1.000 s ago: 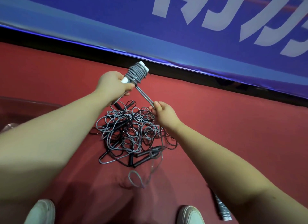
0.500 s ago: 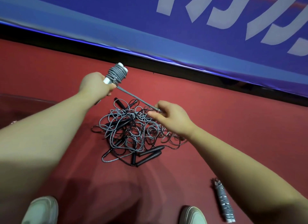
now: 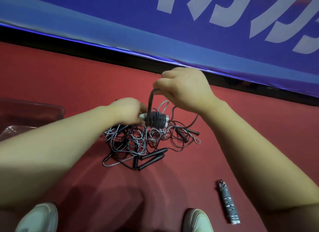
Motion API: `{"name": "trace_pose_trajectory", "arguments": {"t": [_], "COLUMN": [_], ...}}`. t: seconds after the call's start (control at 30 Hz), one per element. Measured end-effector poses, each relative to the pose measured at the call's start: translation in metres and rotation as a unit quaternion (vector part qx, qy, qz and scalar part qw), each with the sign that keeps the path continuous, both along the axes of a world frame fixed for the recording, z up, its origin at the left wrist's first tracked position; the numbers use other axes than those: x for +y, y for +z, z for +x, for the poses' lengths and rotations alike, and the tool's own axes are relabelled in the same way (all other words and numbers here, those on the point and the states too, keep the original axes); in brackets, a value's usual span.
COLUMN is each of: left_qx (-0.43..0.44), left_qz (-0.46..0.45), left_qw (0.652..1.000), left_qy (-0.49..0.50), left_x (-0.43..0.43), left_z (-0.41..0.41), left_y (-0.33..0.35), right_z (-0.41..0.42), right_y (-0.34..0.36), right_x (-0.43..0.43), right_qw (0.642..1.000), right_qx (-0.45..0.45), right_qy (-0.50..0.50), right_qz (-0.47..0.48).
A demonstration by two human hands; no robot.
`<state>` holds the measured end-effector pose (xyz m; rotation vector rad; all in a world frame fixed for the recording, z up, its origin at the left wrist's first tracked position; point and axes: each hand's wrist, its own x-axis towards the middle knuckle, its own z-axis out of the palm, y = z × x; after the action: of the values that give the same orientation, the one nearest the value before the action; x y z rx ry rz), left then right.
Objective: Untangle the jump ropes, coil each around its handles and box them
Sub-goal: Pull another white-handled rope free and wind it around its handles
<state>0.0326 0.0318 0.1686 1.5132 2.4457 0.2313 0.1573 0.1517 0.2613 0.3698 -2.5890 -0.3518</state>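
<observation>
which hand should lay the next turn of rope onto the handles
Right, probably. The right hand pinches the free rope strand just above the coil, so it can likely swing the strand round. The left hand grips the white handles and is busy steadying them.

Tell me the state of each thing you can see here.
Left hand, gripping the white handles of the part-wound grey rope bundle.
Right hand, pinching that rope's free length above the bundle.
Tangled grey and black rope pile, loose on the floor.
Finished grey rope bundle, fully wound, lying apart.
</observation>
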Motion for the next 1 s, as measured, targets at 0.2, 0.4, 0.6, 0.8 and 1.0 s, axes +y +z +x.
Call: {"name": "trace_pose_trajectory", "arguments": {"t": [0.2,0.4,0.6,0.8,1.0], "left_qx": [-0.013,-0.033,-0.154,-0.44,-0.466], "left_qz": [-0.003,0.115,0.256,0.268,0.264], "left_qw": [0.992,0.978,0.954,0.856,0.833], "left_qy": [-0.125,-0.17,0.008,0.043,0.142], "left_x": [0.003,0.009,0.012,0.01,0.001], "left_z": [0.026,0.051,0.043,0.036,0.017], "left_y": [0.013,0.045,0.059,0.054,0.037], "right_z": [-0.011,0.017,0.027,0.019,0.009], "right_y": [-0.016,-0.073,-0.103,-0.115,-0.105], "right_x": [0.054,0.086,0.084,0.068,0.062], "right_qw": [0.96,0.764,0.653,0.706,0.834], "right_qx": [-0.069,-0.206,-0.244,-0.236,-0.194], "right_qy": [-0.152,-0.112,-0.067,-0.119,-0.188], "right_qz": [-0.227,-0.601,-0.714,-0.657,-0.48]}}
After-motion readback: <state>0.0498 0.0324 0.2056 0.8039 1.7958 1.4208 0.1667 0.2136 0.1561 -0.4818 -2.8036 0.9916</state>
